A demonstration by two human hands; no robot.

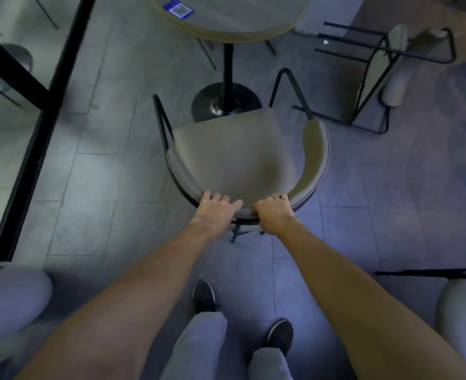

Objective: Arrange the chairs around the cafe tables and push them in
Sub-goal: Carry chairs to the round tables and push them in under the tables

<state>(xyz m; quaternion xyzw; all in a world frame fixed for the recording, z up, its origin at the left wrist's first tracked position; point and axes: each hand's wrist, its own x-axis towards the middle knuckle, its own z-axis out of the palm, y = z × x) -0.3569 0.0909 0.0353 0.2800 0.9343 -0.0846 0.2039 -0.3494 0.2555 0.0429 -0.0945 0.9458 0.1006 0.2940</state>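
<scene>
A beige padded chair (234,154) with a curved backrest and black metal frame stands upright in front of me, its seat facing a round cafe table (232,28) on a black pedestal base (226,102). My left hand (215,208) and my right hand (274,213) both grip the top of the backrest, side by side. The seat's front edge reaches the pedestal base but is not under the tabletop.
Another chair (382,75) lies tipped on its side to the right of the table. A black-framed glass partition (34,133) runs along the left. A padded chair back (462,319) sits at the lower right. A blue card (178,8) lies on the tabletop. My shoes are below.
</scene>
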